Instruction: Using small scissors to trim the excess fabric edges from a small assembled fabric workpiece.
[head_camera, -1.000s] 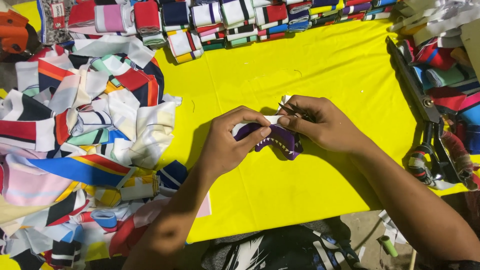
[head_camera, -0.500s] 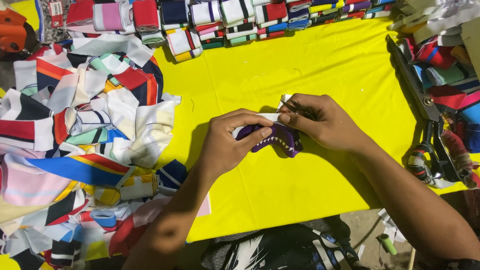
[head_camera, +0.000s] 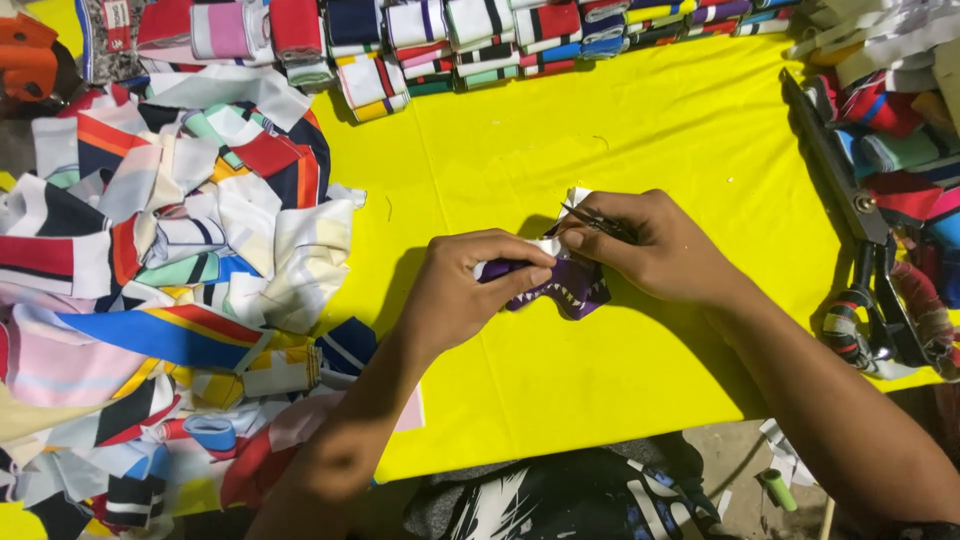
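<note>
From where I sit, the yellow worktop (head_camera: 650, 130) has its best open room in the middle and upper centre, a bare stretch running from the hands up to the back edge; its near edge falls off at the bottom, where a dark patterned cloth (head_camera: 560, 500) and the floor show. The left side is crowded by a loose heap of striped fabric pieces (head_camera: 170, 290) in white, navy, red, blue and pink, spilling right up to the bare yellow. Along the far edge stands a row of folded striped bundles (head_camera: 480, 35), packed side by side, one white-and-yellow bundle (head_camera: 372, 85) jutting forward of the row. On the right edge lie large black shears (head_camera: 860, 230), blades pointing away, beside more folded striped cloth (head_camera: 900, 120). The left hand (head_camera: 470, 290) has its grip closed on a small purple fabric piece (head_camera: 565, 290) with a white zigzag trim, pinning it on the worktop near the centre. The right hand (head_camera: 665, 245) is closed around small thread snips (head_camera: 600, 222), tips at the white corner of the piece (I cannot tell whether the blades touch it). The two hands sit just beside each other. An orange object (head_camera: 28, 60) sits at the top left corner.
</note>
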